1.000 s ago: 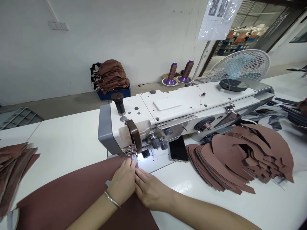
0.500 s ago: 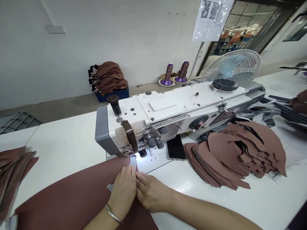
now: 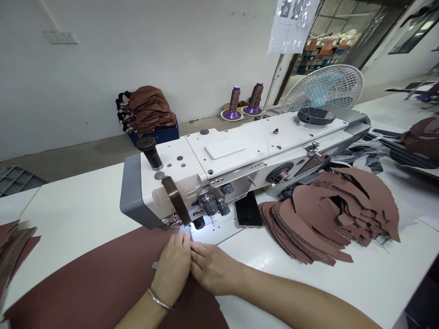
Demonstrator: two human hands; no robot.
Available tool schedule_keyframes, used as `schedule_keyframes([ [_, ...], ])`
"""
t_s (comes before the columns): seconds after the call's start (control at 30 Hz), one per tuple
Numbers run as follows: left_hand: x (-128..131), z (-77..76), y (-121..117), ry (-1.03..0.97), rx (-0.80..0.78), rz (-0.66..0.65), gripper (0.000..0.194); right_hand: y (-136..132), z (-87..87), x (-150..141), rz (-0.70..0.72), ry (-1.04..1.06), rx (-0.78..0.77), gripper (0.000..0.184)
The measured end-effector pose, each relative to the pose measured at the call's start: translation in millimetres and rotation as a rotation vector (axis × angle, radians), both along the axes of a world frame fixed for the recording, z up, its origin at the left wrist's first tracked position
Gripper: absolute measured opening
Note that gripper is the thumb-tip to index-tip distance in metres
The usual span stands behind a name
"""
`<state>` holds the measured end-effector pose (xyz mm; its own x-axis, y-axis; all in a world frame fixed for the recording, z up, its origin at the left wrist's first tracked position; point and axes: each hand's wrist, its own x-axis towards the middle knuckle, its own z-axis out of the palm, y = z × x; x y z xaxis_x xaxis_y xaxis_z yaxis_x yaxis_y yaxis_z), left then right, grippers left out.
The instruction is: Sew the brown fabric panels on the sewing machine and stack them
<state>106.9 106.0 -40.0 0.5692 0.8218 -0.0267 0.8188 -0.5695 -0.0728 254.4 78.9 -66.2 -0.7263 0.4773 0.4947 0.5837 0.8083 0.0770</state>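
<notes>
A large brown leather-like panel (image 3: 92, 274) lies on the table, its far edge under the head of a white sewing machine (image 3: 226, 153). My left hand (image 3: 172, 262) presses on the panel near its right edge, fingers bent and held together. Against it, my right hand (image 3: 213, 268) pinches the panel's edge, thumb side hidden. A pale grey strip (image 3: 185, 230) shows between my fingertips and the lit needle area. Another bit of grey, a small tab (image 3: 155, 265), pokes out left of my left hand. The needle itself is hidden behind the machine's brown guard (image 3: 176, 200).
Stacked brown cut pieces (image 3: 318, 219) lie right of the machine, beside a black phone (image 3: 248, 210). More brown pieces (image 3: 17, 251) lie at far left. Behind stand two thread cones (image 3: 234, 103), a fan (image 3: 324, 89) and a blue crate (image 3: 161, 134) heaped with brown material.
Both hands and the panel have moved slightly closer to the needle area, and less of the grey strip shows. The camera view has shifted a little, so the machine appears further left.
</notes>
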Motion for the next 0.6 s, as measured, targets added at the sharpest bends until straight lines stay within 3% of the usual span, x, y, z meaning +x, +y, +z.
schedule_keyframes([
  [0.23, -6, -4.4, 10, -0.077, -0.011, -0.022, 0.033, 4, 2.5, 2, 0.007, -0.002, -0.064, 0.027],
  [0.4, -24, -7.4, 13, -0.139, 0.070, -0.043, 0.040, -2, 7.6, 7, 0.016, 0.015, -0.040, 0.026],
  [0.6, -50, -31.2, 25, -0.347, 0.110, -0.255, 0.048, -1, 9.4, 5, -0.004, -0.024, 0.002, 0.022],
])
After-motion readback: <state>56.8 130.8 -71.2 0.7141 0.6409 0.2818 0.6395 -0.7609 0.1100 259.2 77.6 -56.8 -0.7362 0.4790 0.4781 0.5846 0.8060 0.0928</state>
